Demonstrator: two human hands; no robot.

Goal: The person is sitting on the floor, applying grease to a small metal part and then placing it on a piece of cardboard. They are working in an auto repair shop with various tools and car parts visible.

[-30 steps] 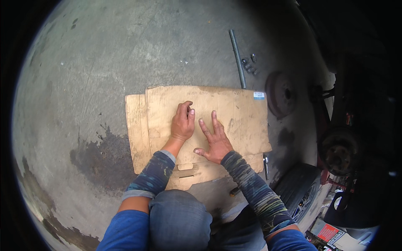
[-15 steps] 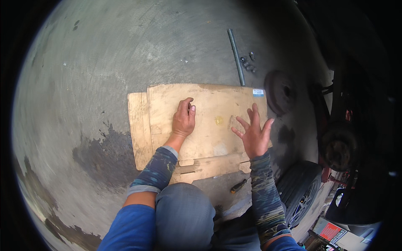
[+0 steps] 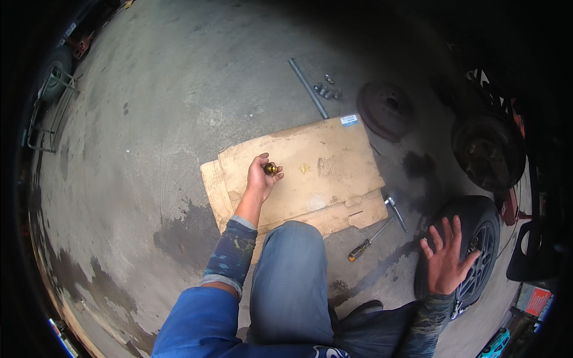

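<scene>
My left hand (image 3: 260, 181) is above the flattened cardboard sheet (image 3: 286, 149), its fingers curled round a small dark, rounded part with yellow-gold bands (image 3: 271, 169). The exact kind of that part cannot be made out. Far to the right, my right hand (image 3: 446, 262) is spread with nothing in it, in front of the wheel with a black tyre (image 3: 484, 209). Between that hand and the cardboard, a screwdriver with a yellow and black handle (image 3: 360, 250) lies on the concrete beside a ratchet wrench (image 3: 396, 213).
Beyond the cardboard lie a long metal pipe (image 3: 308, 88) and several dark sockets (image 3: 326, 91). A rusty brake drum (image 3: 386, 111) rests at the cardboard's far right corner. Farther right is a dark round hub (image 3: 486, 152). A metal-framed cart (image 3: 55, 122) stands at the far left.
My right hand has moved right, from over the cardboard's edge to the wheel, still spread. The view has shifted, and the small banded part now shows in my left hand.
</scene>
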